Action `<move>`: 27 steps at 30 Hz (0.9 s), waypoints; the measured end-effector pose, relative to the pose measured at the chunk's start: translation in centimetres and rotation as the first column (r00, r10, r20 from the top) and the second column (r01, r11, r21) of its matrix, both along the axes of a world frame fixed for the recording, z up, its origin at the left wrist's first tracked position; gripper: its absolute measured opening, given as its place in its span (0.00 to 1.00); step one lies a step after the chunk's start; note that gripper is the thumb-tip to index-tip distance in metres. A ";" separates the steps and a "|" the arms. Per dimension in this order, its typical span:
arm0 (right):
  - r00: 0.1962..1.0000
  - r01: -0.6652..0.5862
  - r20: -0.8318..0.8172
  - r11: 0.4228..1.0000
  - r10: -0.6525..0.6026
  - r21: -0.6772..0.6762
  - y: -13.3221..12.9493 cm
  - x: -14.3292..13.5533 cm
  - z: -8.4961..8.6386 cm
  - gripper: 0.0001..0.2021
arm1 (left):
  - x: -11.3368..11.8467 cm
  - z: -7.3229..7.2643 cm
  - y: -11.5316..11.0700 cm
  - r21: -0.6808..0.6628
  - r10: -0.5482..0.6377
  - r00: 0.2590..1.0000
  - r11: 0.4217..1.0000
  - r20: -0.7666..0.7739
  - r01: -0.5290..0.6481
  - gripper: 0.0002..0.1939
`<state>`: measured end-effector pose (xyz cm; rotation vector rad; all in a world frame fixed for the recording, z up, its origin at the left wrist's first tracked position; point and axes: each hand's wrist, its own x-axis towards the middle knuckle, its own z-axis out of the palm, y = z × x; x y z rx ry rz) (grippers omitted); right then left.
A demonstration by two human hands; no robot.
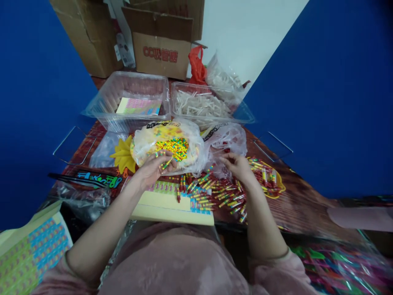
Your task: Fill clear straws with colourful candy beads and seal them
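Note:
My left hand [153,167] is closed around a few small clear tubes [166,164] filled with coloured beads. It is at the front edge of a plastic bag [193,145] full of small round yellow, green and orange candies [176,148]. My right hand [237,164] has its fingers pinched together at a second plastic bag [231,139], which holds some dark red pieces. What is between those fingertips is too small to tell. Below the hands lies a spread pile of filled tubes with red ends [225,194], partly on sticker sheets [172,200].
Behind the bags stand a clear bin [104,92] with a printed sheet and another bin [245,114] of empty white tubes [199,104]. A yellow basket [281,186] of filled tubes sits at right. Cardboard boxes [162,53] are at the back. Black sticks [80,180] lie left.

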<state>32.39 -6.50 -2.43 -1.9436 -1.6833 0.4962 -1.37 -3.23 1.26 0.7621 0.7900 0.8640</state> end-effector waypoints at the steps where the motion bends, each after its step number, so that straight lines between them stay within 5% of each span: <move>1: 0.987 0.076 0.141 0.997 -0.072 -0.023 1.0 0.1 -0.1 0.15 | -0.1 -0.2 0.1 0.002 -0.010 1.000 1.000 0.018 0.010 0.13; 3: 0.917 0.212 0.360 0.974 -0.172 -0.075 3.0 0.1 -0.4 0.15 | -0.3 -0.5 0.2 0.013 -0.037 0.998 0.999 0.057 0.037 0.14; 6: 0.852 0.314 0.474 0.940 -0.219 -0.130 5.6 -0.3 -1.2 0.17 | -0.5 -0.6 0.2 0.026 -0.050 0.993 0.999 0.104 0.047 0.18; 12: 0.844 0.341 0.484 0.928 -0.232 -0.150 7.0 -0.7 -2.6 0.18 | -0.3 -0.3 0.1 0.068 -0.062 0.993 0.996 0.102 0.056 0.22; 18: 0.895 0.269 0.399 0.955 -0.200 -0.126 5.9 -0.6 -0.9 0.21 | -0.2 -0.6 0.1 0.019 -0.024 0.994 1.000 0.105 0.022 0.20; 20: 0.961 0.214 0.193 0.975 -0.197 -0.068 4.8 -1.3 0.2 0.21 | -0.2 -0.8 0.1 0.001 -0.035 0.993 0.999 0.114 0.036 0.21; 22: 0.960 0.137 -0.251 0.990 -0.123 0.040 3.4 -3.1 1.4 0.19 | -0.2 -0.9 0.1 -0.002 -0.053 0.992 0.999 0.119 0.054 0.21; 24: 0.762 0.079 -0.647 0.985 0.039 0.152 2.1 -5.9 2.5 0.19 | -0.2 -1.0 0.1 0.017 -0.070 0.990 0.998 0.121 0.068 0.20; 27: 0.549 0.012 -0.814 0.972 0.192 0.236 1.0 -11.0 3.6 0.17 | -0.2 -1.2 0.1 0.046 -0.090 0.988 0.995 0.127 0.084 0.21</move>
